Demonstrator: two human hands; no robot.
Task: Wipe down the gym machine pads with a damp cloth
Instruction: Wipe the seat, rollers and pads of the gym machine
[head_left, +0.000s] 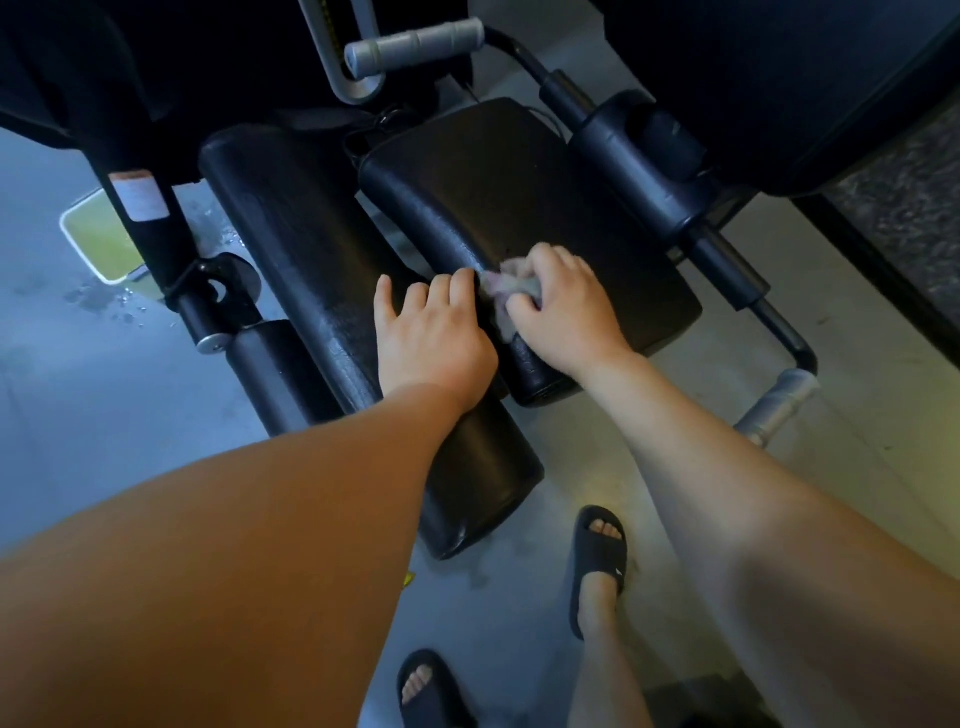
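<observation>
Feet in dark slide sandals (597, 561) stand at the bottom of the frame on the pale smooth floor (701, 374). They are set close to the machine, which I judge lets the person lean over the pads. Above them, at mid-frame, the left hand (431, 332) lies flat with relaxed, nearly straight fingers on the long black vinyl left pad (306, 249), grasping nothing. It looks placed there as a brace, and perhaps to steady that pad. Just beside it, the right hand (561, 306) is clenched round a crumpled greyish-pink cloth (501, 288). It presses the cloth to the left edge of the broader black vinyl right pad (519, 197), beside the narrow gap between the two pads. Bunching the cloth probably gives a firm wad for working that rounded edge. The wiping seems to be under way here; whether the cloth is damp cannot be told. Farther off, water drops (114, 301) speckle the floor at the left, and a grey ribbed handle grip (415, 44) juts out at the top of the frame.
</observation>
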